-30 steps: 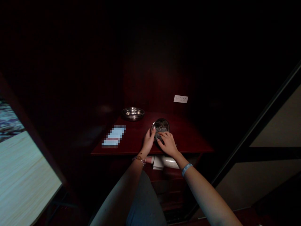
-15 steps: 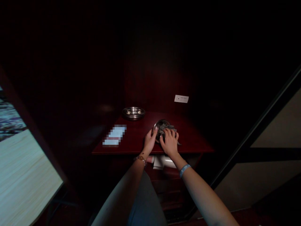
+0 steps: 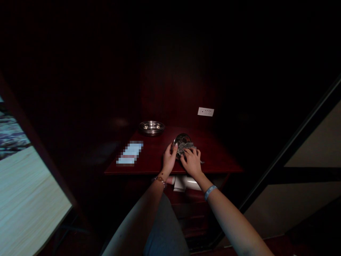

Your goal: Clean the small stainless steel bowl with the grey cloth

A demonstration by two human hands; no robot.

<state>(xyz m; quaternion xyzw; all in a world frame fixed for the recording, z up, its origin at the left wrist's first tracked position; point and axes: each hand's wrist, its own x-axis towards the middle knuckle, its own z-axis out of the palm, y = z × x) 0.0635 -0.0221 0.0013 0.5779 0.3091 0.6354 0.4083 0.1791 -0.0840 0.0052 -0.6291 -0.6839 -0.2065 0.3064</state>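
Observation:
A shiny metal bowl point(image 3: 182, 137) is tilted up just above the dark red desk top point(image 3: 213, 161), its inside facing me. My left hand point(image 3: 169, 156) grips the bowl's left rim, thumb on the near side. Bunched against the inside of the bowl is a grey cloth point(image 3: 186, 146), one end trailing off to the right. My right hand point(image 3: 191, 160) presses that cloth with bent fingers; the fingertips are partly lost in its folds.
Several nested metal bowls point(image 3: 151, 128) stand at the back left of the desk. A blurred-out pale flat item point(image 3: 130, 153) lies at the left. White objects point(image 3: 183, 183) sit on a shelf below. A socket plate point(image 3: 206, 112) is on the back wall, and a light wooden table point(image 3: 29, 202) is at far left.
My right hand and the cloth have slid slightly down within the bowl, showing more of its upper inside. My left hand keeps its grip on the rim.

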